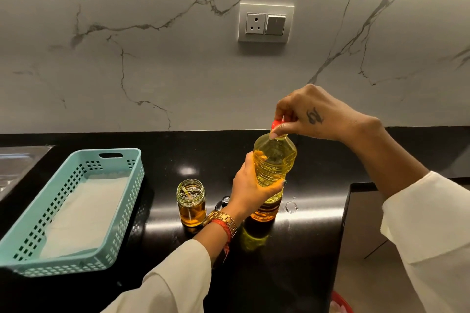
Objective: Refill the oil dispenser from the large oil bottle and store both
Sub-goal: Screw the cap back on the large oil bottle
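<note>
Basket (76, 211) left of dispenser (191, 202), bottle (273, 168)

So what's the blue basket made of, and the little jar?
The basket looks like moulded plastic: matte teal, with neat rows of square holes and a cut-out handle. The little jar is see-through with bright glints, amber oil showing inside; probably glass, though clear plastic is possible.

Just the one cam here, head-mounted and wide-angle, looking forward and down over the black desk (318, 223) from close range, with both forearms reaching in from the bottom edge. It faces the marble wall (152, 58) square on, with the wall socket (265, 22) near top center. No second view, so nothing overlaps.
</note>
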`<state>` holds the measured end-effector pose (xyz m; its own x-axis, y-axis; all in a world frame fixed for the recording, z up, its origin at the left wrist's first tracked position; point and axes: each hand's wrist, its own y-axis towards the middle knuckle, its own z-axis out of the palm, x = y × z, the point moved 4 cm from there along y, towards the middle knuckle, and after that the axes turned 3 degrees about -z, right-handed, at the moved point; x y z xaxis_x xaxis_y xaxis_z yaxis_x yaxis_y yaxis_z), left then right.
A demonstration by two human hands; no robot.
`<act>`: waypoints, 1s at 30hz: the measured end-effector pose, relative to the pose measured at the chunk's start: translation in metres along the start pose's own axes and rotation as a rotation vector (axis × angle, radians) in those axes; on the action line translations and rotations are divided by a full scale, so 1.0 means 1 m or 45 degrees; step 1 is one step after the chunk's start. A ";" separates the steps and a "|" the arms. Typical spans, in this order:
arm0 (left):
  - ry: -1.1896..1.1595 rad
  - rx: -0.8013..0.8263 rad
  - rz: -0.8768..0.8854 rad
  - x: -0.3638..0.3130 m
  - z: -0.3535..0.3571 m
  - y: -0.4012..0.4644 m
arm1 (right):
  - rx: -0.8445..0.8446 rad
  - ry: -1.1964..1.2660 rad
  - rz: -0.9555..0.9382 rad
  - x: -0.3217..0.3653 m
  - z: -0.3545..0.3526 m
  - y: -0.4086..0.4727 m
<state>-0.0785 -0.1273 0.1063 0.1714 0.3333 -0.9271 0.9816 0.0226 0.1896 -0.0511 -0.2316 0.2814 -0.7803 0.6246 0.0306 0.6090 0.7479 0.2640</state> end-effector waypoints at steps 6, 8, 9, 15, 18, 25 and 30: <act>-0.003 0.023 -0.007 0.002 0.000 0.001 | 0.307 0.194 0.224 -0.010 -0.006 -0.010; 0.001 0.025 -0.005 0.002 0.001 0.001 | 0.326 0.278 0.147 -0.008 -0.012 -0.009; 0.003 0.025 -0.004 0.002 0.001 0.001 | 0.311 0.303 0.115 -0.006 -0.011 -0.007; 0.007 0.020 -0.004 0.002 0.000 0.001 | 0.180 0.294 0.115 -0.001 -0.006 0.002; 0.007 0.025 0.000 0.001 0.000 0.000 | 0.120 0.101 0.192 0.001 -0.006 0.004; 0.025 0.013 0.017 0.002 0.001 0.002 | 0.327 0.263 0.245 0.001 -0.005 -0.005; 0.028 0.013 0.019 0.002 0.000 0.001 | 0.153 0.224 0.254 0.004 -0.003 0.000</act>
<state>-0.0776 -0.1266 0.1049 0.1839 0.3542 -0.9169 0.9799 0.0076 0.1995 -0.0548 -0.2296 0.2842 -0.6496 0.7214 0.2400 0.7573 0.6420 0.1199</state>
